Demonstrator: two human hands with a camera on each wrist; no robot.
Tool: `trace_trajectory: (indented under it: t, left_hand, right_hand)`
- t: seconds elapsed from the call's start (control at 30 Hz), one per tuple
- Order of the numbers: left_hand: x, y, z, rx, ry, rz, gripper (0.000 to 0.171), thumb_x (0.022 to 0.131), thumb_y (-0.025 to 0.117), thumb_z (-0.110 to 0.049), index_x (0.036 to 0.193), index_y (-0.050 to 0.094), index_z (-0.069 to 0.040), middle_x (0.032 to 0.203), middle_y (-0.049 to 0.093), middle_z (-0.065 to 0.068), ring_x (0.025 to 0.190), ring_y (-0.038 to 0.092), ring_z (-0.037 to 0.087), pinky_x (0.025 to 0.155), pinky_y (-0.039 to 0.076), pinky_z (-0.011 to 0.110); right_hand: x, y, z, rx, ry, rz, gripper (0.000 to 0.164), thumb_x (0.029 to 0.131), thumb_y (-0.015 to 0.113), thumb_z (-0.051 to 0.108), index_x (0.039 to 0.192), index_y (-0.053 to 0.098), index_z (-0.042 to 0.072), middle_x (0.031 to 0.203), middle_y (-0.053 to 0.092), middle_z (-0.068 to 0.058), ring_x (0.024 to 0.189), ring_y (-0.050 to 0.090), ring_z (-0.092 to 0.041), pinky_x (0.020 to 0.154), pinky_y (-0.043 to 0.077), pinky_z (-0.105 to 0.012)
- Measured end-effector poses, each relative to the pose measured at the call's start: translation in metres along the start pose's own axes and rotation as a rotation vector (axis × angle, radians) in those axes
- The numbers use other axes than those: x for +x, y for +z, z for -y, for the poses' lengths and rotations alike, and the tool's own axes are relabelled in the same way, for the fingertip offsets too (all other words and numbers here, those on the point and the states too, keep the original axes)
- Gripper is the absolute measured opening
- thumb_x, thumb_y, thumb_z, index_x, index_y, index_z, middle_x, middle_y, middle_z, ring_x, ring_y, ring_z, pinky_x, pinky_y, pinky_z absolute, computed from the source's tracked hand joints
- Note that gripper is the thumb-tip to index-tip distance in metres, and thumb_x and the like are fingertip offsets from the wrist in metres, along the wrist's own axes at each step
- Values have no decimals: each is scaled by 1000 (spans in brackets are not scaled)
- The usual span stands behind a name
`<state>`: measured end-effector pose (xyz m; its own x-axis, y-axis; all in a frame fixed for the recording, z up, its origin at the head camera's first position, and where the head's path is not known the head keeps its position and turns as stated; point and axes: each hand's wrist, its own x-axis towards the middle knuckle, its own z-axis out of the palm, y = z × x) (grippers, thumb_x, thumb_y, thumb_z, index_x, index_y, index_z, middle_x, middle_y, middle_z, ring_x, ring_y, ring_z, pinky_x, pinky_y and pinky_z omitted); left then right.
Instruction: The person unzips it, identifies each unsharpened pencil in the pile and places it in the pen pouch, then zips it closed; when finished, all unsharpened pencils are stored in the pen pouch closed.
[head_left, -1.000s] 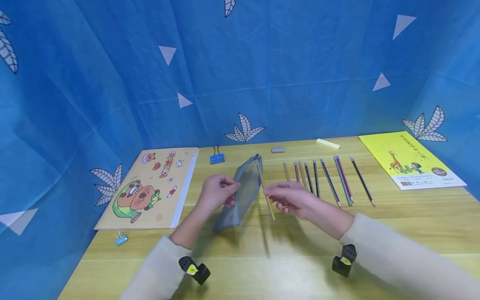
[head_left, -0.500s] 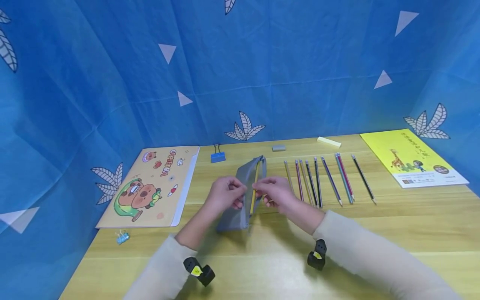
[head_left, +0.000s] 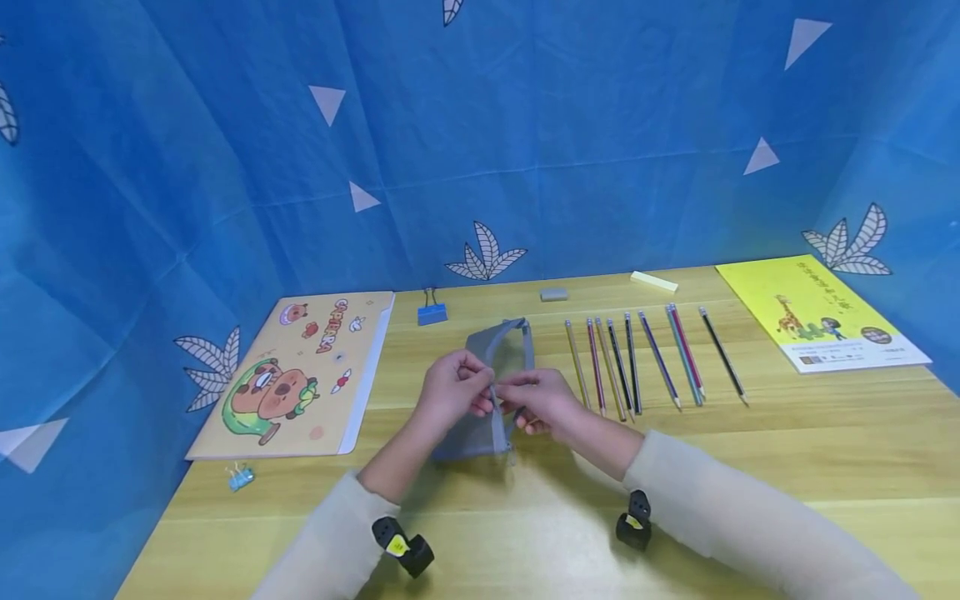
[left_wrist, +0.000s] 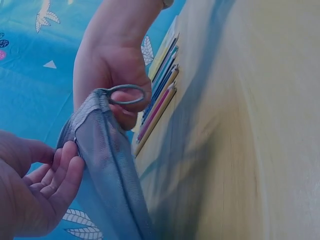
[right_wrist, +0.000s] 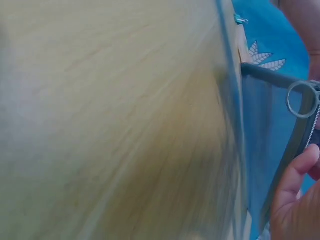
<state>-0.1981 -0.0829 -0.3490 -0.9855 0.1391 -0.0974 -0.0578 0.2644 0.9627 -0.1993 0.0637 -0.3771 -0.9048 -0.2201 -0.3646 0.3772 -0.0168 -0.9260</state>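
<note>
Two hands meet at one grey mesh pouch (head_left: 474,437), which lies between them with its zipped mouth turned toward the right hand (head_left: 546,404). Thumb and fingers of the left hand (head_left: 453,387) pinch the near edge of that mouth, the body of the pouch spreading below and beyond the fingers. Opposite, the right hand's thumb and fingertips pinch the other side of the mouth, almost touching the left fingertips; whether anything else is held inside its curled fingers cannot be told. A metal ring (right_wrist: 287,100) at the zip end sits just beside the right thumb. To the right of the right hand, nine pencils (head_left: 660,360) lie in a loose row on the wooden table (head_left: 562,533), and well past them is a yellow booklet (head_left: 821,312). Beyond both hands, toward the blue curtain (head_left: 600,125), are a blue binder clip (head_left: 432,314), a grey eraser (head_left: 553,294) and a pale yellow block (head_left: 654,282). Left of the left hand rests a capybara folder (head_left: 315,367), with a light blue clip (head_left: 241,478) near its lower edge.
</note>
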Motion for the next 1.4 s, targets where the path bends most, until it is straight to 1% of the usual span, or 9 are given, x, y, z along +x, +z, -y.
trace_trajectory:
  t: [0.17,0.27,0.5,0.63,0.8,0.87,1.0,1.27,1.4]
  left_hand:
    - [0,-5,0,-33,-28,-36,13,83,56,-9,87,49,1,66,56,13,49,57,18,50,52,32]
    - [0,-7,1,-56,-42,-43,14,82,57,-9,88,50,1,66,57,13,49,58,18,51,52,33]
    - [-2,-10,1,-69,-45,-46,13,82,56,-9,87,50,1,64,56,12,48,57,18,50,52,32]
    - [-3,-12,1,-70,-39,-44,13,83,56,-9,87,49,1,64,55,12,48,57,17,49,51,32]
    - [-1,-14,3,-67,-57,-43,14,82,57,-11,88,50,0,65,56,13,49,57,18,50,52,32]
    - [-1,-15,3,-65,-63,-40,15,82,57,-11,88,50,0,65,56,13,49,57,18,50,52,32]
    - [-2,-16,0,-60,-68,-36,15,82,58,-11,88,50,0,65,56,12,48,57,17,51,52,32]
    - [-18,-15,-20,-24,-72,-48,12,84,54,-7,88,50,3,66,56,14,50,57,18,55,52,35]
    - [-20,-15,-24,-21,-68,-50,12,84,54,-7,88,50,3,66,56,13,50,56,17,55,52,34]
  right_hand:
    - [-7,-16,3,95,-88,46,45,75,66,19,114,51,2,79,62,-11,46,51,-10,38,40,-18]
    - [-10,-36,6,127,-138,3,47,75,66,21,115,49,2,79,63,-9,48,52,-11,39,41,-19]
    - [-12,-116,12,53,-185,-155,52,76,65,26,119,45,4,76,63,-3,46,51,-8,37,39,-17]
    - [-11,-162,11,-107,-215,-277,57,77,63,31,121,43,1,70,63,2,43,49,-7,34,38,-19]
    - [-11,-200,6,-503,-273,-442,51,81,58,30,117,47,-5,72,63,-9,43,51,-13,36,42,-27]
    - [-11,-208,3,-635,-265,-489,48,80,58,29,113,50,-5,72,62,-13,45,53,-17,37,43,-29]
    - [-11,-215,2,-790,-238,-526,45,78,59,30,107,54,-5,71,62,-12,49,55,-20,42,44,-30]
    - [-7,-216,4,-923,-200,-514,40,77,61,26,102,57,-4,63,60,-7,47,52,-18,41,39,-28]
    - [-4,-215,4,-994,-180,-517,36,76,62,25,99,58,-4,61,59,-6,47,52,-17,39,37,-28]
